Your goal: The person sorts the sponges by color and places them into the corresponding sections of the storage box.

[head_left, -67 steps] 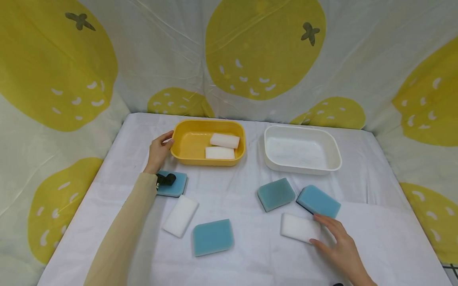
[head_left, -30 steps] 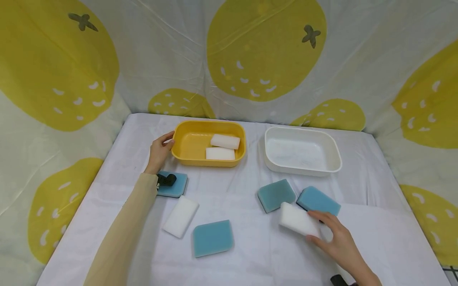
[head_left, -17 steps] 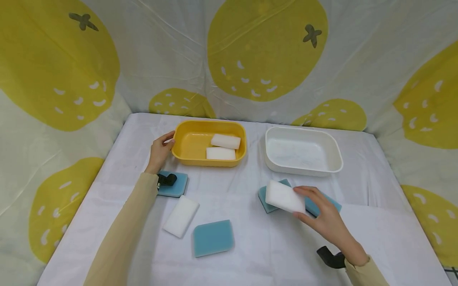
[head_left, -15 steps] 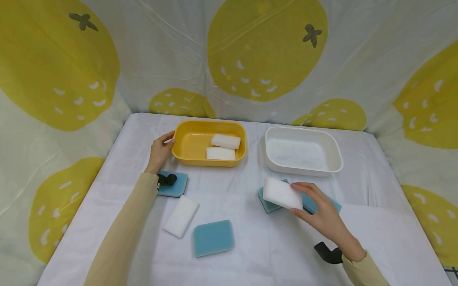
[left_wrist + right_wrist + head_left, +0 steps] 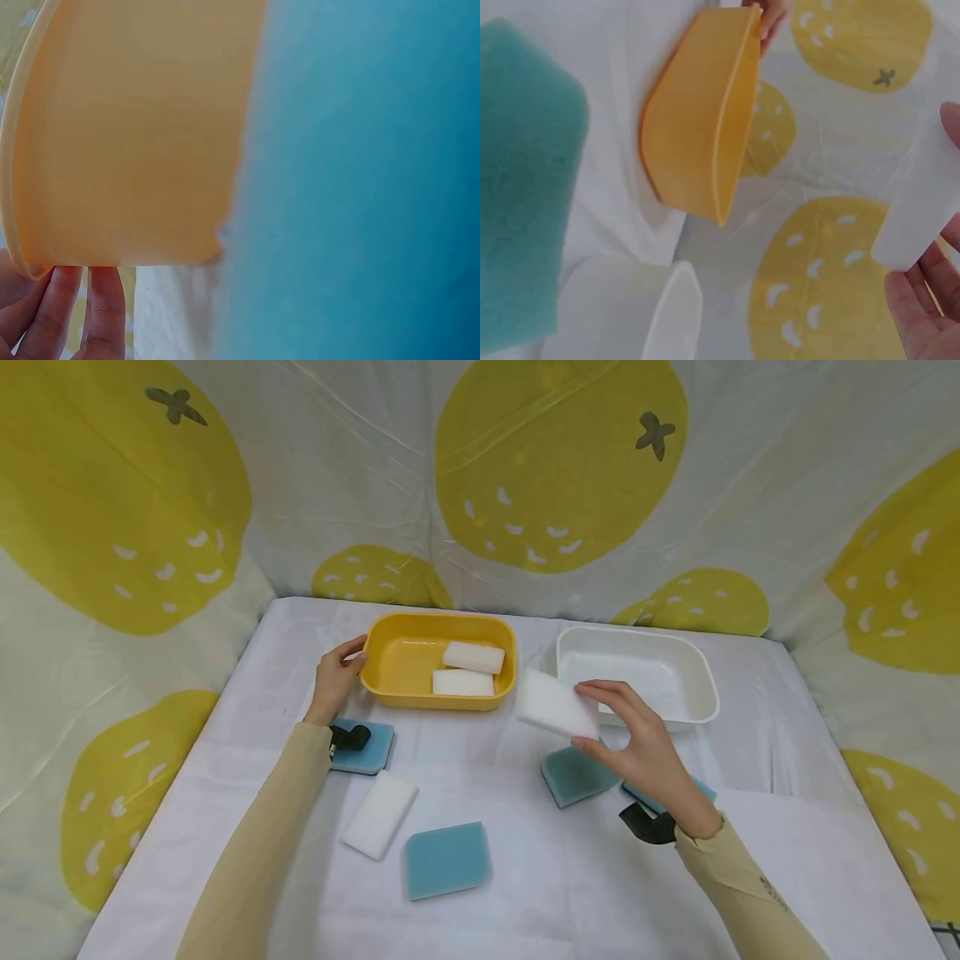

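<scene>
Between thumb and fingers of my right hand [image 5: 637,739] is a white sponge [image 5: 557,703], pinched by its right end. It is raised off the table, overlapping the white tub [image 5: 645,639] in the head view; the right wrist view shows the sponge [image 5: 916,202] edge-on. My left hand [image 5: 333,681] holds the left end of the yellow tub [image 5: 390,693], its thumb at the rim and its fingers [image 5: 105,304] against the outer wall. Inside that tub lie a white sponge [image 5: 473,657] and a second white sponge [image 5: 462,682].
Below my right hand lie a blue-green sponge [image 5: 577,774] and a partly hidden blue sponge [image 5: 702,788]. Nearer the front are a white sponge [image 5: 379,815] and a blue sponge [image 5: 447,861]. Another blue sponge [image 5: 371,749] sits by my left wrist. A lemon-print cloth [image 5: 555,460] hangs behind.
My right hand has lifted the white sponge from the table and carried it up and left, past the blue-green sponge toward the gap between the tubs. The left hand has stayed on the yellow tub.
</scene>
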The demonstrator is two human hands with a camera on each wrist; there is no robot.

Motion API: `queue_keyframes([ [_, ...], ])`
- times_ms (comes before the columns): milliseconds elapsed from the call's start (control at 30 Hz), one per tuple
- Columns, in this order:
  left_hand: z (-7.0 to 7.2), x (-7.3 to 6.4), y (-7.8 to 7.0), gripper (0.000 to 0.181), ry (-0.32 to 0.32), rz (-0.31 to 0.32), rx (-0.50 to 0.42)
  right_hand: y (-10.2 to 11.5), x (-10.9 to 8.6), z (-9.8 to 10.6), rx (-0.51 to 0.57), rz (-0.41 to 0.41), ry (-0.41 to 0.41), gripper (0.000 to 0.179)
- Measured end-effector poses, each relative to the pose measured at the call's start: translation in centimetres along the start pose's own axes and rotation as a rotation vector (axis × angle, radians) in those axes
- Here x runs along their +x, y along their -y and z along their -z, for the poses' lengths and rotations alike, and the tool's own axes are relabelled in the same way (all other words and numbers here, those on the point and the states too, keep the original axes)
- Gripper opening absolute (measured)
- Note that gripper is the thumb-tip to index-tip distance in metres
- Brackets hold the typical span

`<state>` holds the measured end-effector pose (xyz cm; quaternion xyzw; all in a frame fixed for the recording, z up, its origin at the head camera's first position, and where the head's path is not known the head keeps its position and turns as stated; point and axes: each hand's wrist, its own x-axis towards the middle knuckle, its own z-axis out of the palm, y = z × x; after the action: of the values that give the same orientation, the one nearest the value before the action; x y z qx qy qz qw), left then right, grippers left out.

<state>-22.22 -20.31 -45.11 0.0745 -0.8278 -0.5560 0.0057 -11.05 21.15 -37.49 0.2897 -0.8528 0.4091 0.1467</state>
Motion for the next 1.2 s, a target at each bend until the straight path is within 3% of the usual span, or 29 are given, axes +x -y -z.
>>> queue_keyframes([
  [300, -0.1, -0.1, 0.0, 0.043, 0.001, -0.003, 0.008, 0.3, 3.2, -1.6, 0.053, 0.039, 0.0, 0.064],
  [733, 0.0, -0.2, -0.1, 0.042, -0.003, -0.016, 0.014, -0.5, 7.5, -5.7, 0.069, 0.058, 0.043, 0.059],
  [1033, 0.1, -0.1, 0.0, 0.043, 0.004, -0.01, 0.015, -1.1, 9.8, -8.7, 0.037, -0.016, 0.128, 0.058],
  [1200, 0.1, -0.1, 0.1, 0.042, -0.005, -0.043, -0.012, -1.5, 10.5, -9.7, 0.018, -0.062, 0.186, 0.058],
])
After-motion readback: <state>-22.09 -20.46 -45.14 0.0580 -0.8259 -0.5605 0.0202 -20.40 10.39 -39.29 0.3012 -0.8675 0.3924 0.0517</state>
